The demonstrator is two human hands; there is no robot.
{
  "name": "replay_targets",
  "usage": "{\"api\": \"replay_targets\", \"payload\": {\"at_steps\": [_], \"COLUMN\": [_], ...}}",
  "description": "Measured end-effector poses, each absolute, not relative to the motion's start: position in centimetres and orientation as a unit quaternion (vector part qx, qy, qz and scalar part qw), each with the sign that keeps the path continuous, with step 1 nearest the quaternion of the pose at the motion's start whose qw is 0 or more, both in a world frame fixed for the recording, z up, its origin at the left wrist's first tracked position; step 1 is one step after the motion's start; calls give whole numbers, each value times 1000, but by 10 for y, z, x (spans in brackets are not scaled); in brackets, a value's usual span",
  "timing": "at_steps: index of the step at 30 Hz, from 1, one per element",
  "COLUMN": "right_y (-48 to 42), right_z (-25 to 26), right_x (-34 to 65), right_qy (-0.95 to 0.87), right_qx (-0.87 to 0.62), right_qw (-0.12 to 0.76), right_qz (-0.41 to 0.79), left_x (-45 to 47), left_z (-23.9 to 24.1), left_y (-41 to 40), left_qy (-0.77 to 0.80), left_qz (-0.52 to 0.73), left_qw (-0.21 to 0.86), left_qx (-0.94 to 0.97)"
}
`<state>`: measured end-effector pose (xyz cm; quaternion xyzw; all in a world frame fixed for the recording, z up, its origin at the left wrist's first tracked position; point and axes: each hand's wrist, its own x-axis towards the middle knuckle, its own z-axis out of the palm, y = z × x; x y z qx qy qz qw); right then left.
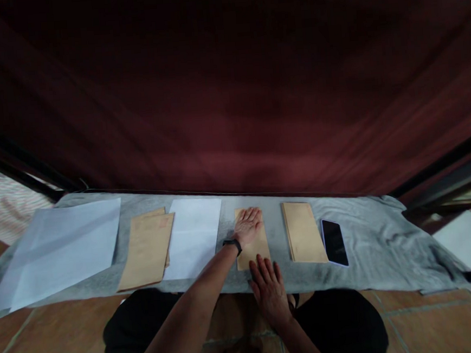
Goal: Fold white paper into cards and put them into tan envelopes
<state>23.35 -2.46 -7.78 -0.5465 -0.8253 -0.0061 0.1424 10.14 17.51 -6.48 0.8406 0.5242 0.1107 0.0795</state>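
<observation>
A tan paper envelope lies upright in front of me on a grey cloth. My left hand, with a black band on its wrist, rests flat across the envelope's upper part, fingers stretched out. At the envelope's near edge lies my right hand, palm down with its fingers spread and the fingertips at the lower edge. Both hands hold nothing. Just left of the envelope is a white sheet of paper, partly behind my left forearm.
Left of the white sheet lie several tan envelopes, then large white sheets. A stack of tan envelopes and a phone are on the right. The grey cloth covers a narrow surface before a dark red panel.
</observation>
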Motion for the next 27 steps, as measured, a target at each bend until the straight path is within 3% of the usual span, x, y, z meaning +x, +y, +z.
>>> {"api": "replay_targets", "payload": {"at_steps": [9,22,27], "right_y": [-26,-16,-12], "right_z": [-71,-71,-67], "right_x": [235,250,254], "right_qy": [-813,-770,-796], "right_qx": [-539,-519,-517], "right_qw": [215,326,283], "right_qz": [54,177,140], "left_x": [99,66,50], "left_z": [-68,-49,-44], "left_y": [134,31,1], "left_qy": [459,399,395], "left_qz": [161,124,104], "left_qw": [110,148,117], "left_qx": [867,897,905]}}
